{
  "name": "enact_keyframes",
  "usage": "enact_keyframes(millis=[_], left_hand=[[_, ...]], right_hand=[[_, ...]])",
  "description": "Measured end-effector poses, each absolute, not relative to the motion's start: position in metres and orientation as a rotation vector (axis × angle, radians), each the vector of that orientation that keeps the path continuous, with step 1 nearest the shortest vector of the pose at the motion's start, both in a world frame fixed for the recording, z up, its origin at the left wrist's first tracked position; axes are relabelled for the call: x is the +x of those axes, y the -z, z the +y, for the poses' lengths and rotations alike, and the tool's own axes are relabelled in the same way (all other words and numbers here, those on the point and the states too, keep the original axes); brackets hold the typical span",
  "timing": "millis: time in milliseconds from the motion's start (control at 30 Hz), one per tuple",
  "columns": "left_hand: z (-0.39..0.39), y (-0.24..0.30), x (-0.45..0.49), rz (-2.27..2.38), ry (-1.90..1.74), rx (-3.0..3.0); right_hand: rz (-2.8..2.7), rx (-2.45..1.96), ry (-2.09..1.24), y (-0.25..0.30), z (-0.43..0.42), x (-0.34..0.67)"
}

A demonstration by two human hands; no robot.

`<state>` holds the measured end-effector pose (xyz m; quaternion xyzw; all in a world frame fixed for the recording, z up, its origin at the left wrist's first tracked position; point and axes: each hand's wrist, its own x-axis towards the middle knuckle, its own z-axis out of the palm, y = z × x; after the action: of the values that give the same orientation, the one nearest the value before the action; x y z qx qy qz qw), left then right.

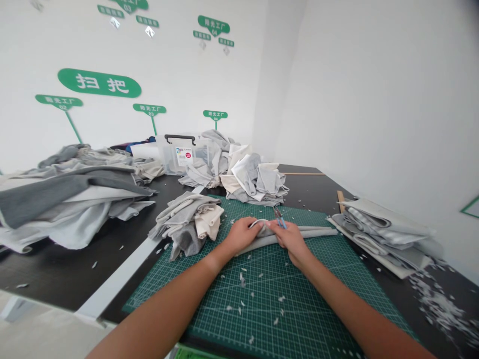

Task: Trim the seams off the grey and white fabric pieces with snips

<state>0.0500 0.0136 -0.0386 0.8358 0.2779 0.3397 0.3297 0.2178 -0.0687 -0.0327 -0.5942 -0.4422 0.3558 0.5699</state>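
A long folded strip of grey fabric [318, 232] lies across the green cutting mat [269, 299]. My left hand [241, 233] is closed on the strip's left end, pinching its edge. My right hand [290, 237] rests on the strip just to the right and grips small thread snips [279, 217] with a blue handle, their tip pointing up and away at the fabric's fold. Small fabric scraps [242, 279] lie scattered on the mat in front of my hands.
A small heap of grey and cream fabric pieces [189, 222] sits left of the mat. A larger heap [247, 179] and a clear plastic bin [179, 154] stand behind. Big grey cloth stacks [63, 194] fill the left; folded pieces [385, 229] lie at right, near the wall.
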Motion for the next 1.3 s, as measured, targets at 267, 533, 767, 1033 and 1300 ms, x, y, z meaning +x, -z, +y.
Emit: enact_keyframes(millis=[267,533,767,1033,1300], left_hand=[[0.027,0.041,0.048,0.544,-0.791,1.907],[0.023,0.037,0.048,0.532,-0.779,1.868],[0.021,0.035,0.048,0.541,-0.841,1.91],[0.02,0.036,0.048,0.497,-0.855,1.896],[0.019,0.033,0.049,0.452,-0.889,1.708]], right_hand=[[-1.128,-1.322,-0.905,0.02,-0.075,0.215],[-1.131,-1.338,-0.88,0.02,-0.075,0.211],[-1.144,-1.359,-0.822,0.02,-0.075,0.211],[-1.151,-1.366,-0.788,0.025,-0.072,0.214],[-1.173,-1.38,-0.792,0.032,-0.068,0.216]])
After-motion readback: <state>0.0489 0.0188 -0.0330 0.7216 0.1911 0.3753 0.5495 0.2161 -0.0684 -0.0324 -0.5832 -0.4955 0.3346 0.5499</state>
